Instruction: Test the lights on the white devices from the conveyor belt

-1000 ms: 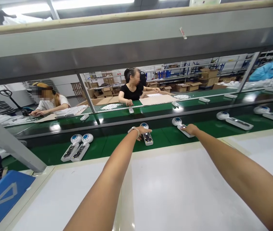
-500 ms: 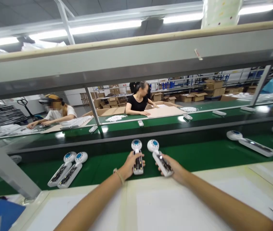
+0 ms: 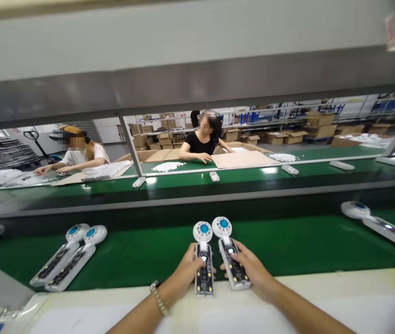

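My left hand point(image 3: 187, 273) is closed round a white device point(image 3: 204, 278) with a round head and blue centre, its thumb on the dark circuit face where a light glows. Just right of it, my right hand point(image 3: 253, 271) grips a second such device point(image 3: 235, 273), tilted a little, with a light glowing near the thumb. The two round heads sit side by side, nearly touching. Both devices are held over the front edge of the green belt point(image 3: 288, 241). My fingers behind them are mostly hidden.
Two similar devices point(image 3: 72, 266) lie together on the belt at left, another point(image 3: 388, 227) at right. A metal post point(image 3: 2, 283) stands at lower left; a grey shelf beam point(image 3: 183, 83) spans above. Across a far belt, two people point(image 3: 200, 144) work beside cardboard and small white parts point(image 3: 167, 166).
Both held devices appear lower and nearer, their lights now showing. The view has shifted, and the devices at left on the belt appear farther left.
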Demonstrator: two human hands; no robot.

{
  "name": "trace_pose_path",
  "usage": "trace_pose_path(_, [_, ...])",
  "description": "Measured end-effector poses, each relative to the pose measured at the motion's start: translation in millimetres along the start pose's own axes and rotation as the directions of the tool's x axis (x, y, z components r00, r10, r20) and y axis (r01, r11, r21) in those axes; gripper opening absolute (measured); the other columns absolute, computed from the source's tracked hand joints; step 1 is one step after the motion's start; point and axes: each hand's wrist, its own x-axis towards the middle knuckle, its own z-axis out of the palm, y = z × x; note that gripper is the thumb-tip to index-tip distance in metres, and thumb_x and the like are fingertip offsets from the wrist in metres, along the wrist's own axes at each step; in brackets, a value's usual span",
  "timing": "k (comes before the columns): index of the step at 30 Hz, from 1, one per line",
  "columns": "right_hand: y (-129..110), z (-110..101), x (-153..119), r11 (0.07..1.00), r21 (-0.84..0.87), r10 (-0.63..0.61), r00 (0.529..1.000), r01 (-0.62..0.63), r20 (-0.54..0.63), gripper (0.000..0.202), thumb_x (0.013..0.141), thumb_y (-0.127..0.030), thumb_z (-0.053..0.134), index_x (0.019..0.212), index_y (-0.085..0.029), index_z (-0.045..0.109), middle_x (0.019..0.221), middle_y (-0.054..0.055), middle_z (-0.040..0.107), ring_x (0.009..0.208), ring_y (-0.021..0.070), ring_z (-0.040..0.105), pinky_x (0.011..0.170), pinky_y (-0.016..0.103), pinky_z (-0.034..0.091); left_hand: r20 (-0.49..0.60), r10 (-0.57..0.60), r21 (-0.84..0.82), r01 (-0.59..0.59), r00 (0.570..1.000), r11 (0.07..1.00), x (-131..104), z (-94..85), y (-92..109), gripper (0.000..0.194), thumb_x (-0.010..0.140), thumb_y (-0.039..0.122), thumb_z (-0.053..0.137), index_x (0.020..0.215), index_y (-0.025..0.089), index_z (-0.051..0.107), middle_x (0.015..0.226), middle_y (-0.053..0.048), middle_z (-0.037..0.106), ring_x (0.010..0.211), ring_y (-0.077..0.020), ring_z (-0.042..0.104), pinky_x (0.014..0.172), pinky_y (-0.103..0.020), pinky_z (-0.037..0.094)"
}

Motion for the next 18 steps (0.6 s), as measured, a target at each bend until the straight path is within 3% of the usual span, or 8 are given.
trace_pose_path(7, [3.2, -2.9, 0.4, 0.996, -0.034, -0.081, 0.995, 0.083, 0.054, 0.048, 0.077, -0.032, 0.054, 0.12, -0.022, 0.034, 0.077, 0.002, 0.065, 0.066, 0.0185, 0.063, 0.057, 0.029, 0.048, 0.024, 0.039, 0.04, -0.04, 0.999, 0.998, -2.3, 1.7, 2.6, 0.032, 0.067, 0.017, 0.055, 0.095, 0.016, 0.039, 0.093, -0.007, 0.055, 0.073, -0.0197, 0.061, 0.067, -0.036, 0.049])
trace_pose_path(12, [1.4, -3.5, -2.0, 0.981, -0.104, -0.149, 0.979, 0.164, 0.137, 0.051, 0.075, -0.04, 0.06, 0.118, -0.024, 0.039, 0.085, 0.004, 0.063, 0.083, 0.0227, 0.062, 0.066, 0.032, 0.048, 0.033, 0.072, 0.029, -0.073, 0.997, 0.997, -4.1, 1.1, 1.8, 0.042, 0.068, 0.02, 0.063, 0.103, 0.016, 0.039, 0.092, -0.007, 0.056, 0.075, -0.0191, 0.06, 0.069, -0.035, 0.047])
trace_pose_path(18, [2.3, -1.9, -3.6, 0.98, -0.098, -0.162, 0.978, 0.176, 0.133, 0.051, 0.074, -0.041, 0.062, 0.116, -0.024, 0.04, 0.087, 0.005, 0.062, 0.082, 0.0236, 0.061, 0.068, 0.035, 0.048, 0.045, 0.098, 0.025, -0.099, 0.994, 0.995, -6.2, 2.4, 3.9, 0.041, 0.07, 0.021, 0.064, 0.104, 0.016, 0.041, 0.096, -0.008, 0.055, 0.084, -0.021, 0.059, 0.073, -0.035, 0.046])
